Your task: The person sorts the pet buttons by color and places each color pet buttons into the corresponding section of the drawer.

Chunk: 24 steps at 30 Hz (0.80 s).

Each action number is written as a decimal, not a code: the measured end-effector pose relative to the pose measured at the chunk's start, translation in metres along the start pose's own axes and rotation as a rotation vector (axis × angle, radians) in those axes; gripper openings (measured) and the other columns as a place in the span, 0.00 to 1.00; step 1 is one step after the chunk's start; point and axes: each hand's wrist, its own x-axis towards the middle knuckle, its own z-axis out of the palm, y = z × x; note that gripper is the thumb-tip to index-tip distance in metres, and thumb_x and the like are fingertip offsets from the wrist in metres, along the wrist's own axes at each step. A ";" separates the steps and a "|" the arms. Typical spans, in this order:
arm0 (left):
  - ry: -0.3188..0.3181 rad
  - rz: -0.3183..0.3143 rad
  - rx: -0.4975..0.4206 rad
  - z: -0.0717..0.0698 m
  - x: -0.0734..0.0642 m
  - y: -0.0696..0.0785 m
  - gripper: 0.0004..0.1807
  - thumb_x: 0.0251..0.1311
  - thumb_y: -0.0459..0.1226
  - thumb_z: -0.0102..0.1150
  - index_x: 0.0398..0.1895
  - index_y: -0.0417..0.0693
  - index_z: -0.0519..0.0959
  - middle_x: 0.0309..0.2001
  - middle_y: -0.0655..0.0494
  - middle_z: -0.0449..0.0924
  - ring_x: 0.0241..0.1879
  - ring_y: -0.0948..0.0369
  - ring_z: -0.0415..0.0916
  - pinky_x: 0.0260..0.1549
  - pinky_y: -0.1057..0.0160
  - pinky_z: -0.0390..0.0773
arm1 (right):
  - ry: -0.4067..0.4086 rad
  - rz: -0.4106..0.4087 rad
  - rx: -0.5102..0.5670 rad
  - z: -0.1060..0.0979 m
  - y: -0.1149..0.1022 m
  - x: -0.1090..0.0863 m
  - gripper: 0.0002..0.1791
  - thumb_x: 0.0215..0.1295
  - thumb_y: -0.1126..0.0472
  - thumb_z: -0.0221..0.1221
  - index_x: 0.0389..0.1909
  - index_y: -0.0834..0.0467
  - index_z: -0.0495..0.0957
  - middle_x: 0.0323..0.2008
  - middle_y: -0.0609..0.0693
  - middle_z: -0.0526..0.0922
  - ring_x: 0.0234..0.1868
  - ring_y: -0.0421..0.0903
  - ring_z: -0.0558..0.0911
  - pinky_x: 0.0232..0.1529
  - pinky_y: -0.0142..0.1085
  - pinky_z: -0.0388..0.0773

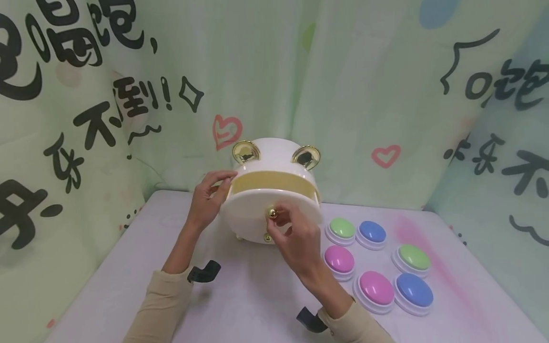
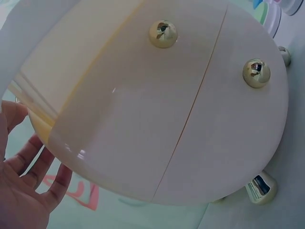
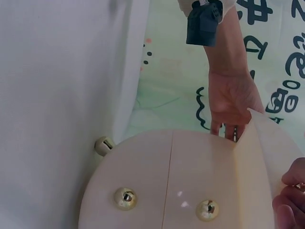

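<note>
A round white drawer box [image 1: 279,153] with gold ears stands on the table, its top drawer [image 1: 266,200] pulled forward so that the pale yellow inside shows. My right hand [image 1: 298,238] pinches the gold knob [image 1: 272,212] on that drawer's front; in the right wrist view only its fingertips [image 3: 291,193] show at the edge. Against the box's left side, fingers relaxed and spread, rests my left hand [image 1: 207,200]. Two lower knobs show in the left wrist view, a middle knob [image 2: 163,33] and a bottom knob [image 2: 256,73].
To the right of the box lie several domed push buttons, among them a green button [image 1: 341,227], a blue button [image 1: 414,289] and a pink button [image 1: 376,287]. A printed curtain [image 1: 343,95] hangs behind and beside the white-covered table [image 1: 128,286].
</note>
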 end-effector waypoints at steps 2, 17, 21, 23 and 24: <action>-0.001 0.007 0.001 0.000 0.000 -0.001 0.13 0.75 0.34 0.54 0.55 0.41 0.83 0.56 0.47 0.82 0.59 0.63 0.73 0.56 0.51 0.77 | -0.003 -0.002 0.000 -0.002 -0.002 -0.001 0.18 0.55 0.69 0.73 0.44 0.61 0.78 0.33 0.53 0.88 0.30 0.45 0.87 0.22 0.33 0.80; -0.001 0.018 -0.009 -0.001 0.001 -0.003 0.13 0.75 0.33 0.55 0.55 0.40 0.83 0.56 0.46 0.82 0.58 0.65 0.73 0.54 0.58 0.77 | -0.004 -0.060 0.039 -0.011 -0.011 -0.010 0.17 0.53 0.71 0.72 0.42 0.62 0.79 0.32 0.51 0.88 0.28 0.43 0.87 0.23 0.27 0.80; -0.002 0.020 -0.017 -0.001 0.001 -0.002 0.13 0.75 0.33 0.55 0.55 0.40 0.83 0.56 0.46 0.82 0.58 0.65 0.73 0.55 0.55 0.77 | -0.005 -0.066 0.056 -0.013 -0.013 -0.013 0.17 0.52 0.71 0.72 0.42 0.62 0.79 0.32 0.52 0.88 0.28 0.43 0.86 0.24 0.27 0.80; -0.001 0.025 -0.021 -0.001 0.001 -0.002 0.13 0.74 0.33 0.55 0.55 0.40 0.83 0.55 0.46 0.82 0.57 0.65 0.73 0.55 0.54 0.77 | -0.003 -0.073 0.066 -0.013 -0.013 -0.014 0.17 0.52 0.72 0.72 0.42 0.62 0.79 0.32 0.51 0.87 0.28 0.43 0.86 0.25 0.27 0.81; -0.001 0.027 -0.023 0.000 0.001 -0.002 0.13 0.74 0.33 0.55 0.55 0.40 0.83 0.55 0.45 0.82 0.57 0.65 0.73 0.55 0.52 0.77 | 0.001 -0.080 0.069 -0.014 -0.013 -0.014 0.17 0.52 0.72 0.72 0.41 0.62 0.79 0.32 0.51 0.87 0.28 0.43 0.86 0.25 0.27 0.81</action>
